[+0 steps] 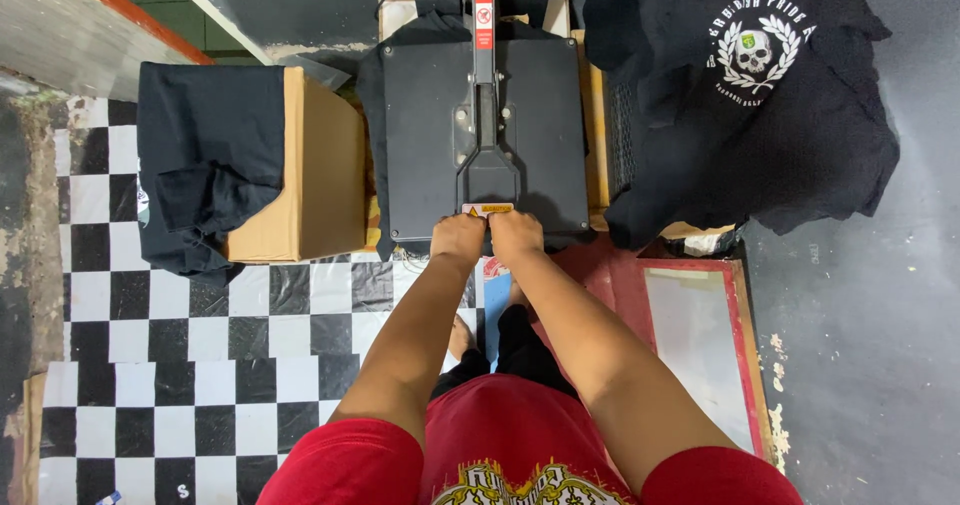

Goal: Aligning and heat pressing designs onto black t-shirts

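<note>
Two hands (488, 235) atop press handle (487, 180)

A small garment-printing workshop: a black heat press (487, 130) stands on the floor, black printed T-shirts (755, 85) piled beside it, more draped over a cardboard box (315, 170), checkered flooring (190, 345) underneath.

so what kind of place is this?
Probably a small garment-printing workshop. Both hands, left hand and right hand, grip the handle of a closed heat press. Dark shirts lie draped over a cardboard box, and a pile of printed black shirts sits on the other side.
</note>
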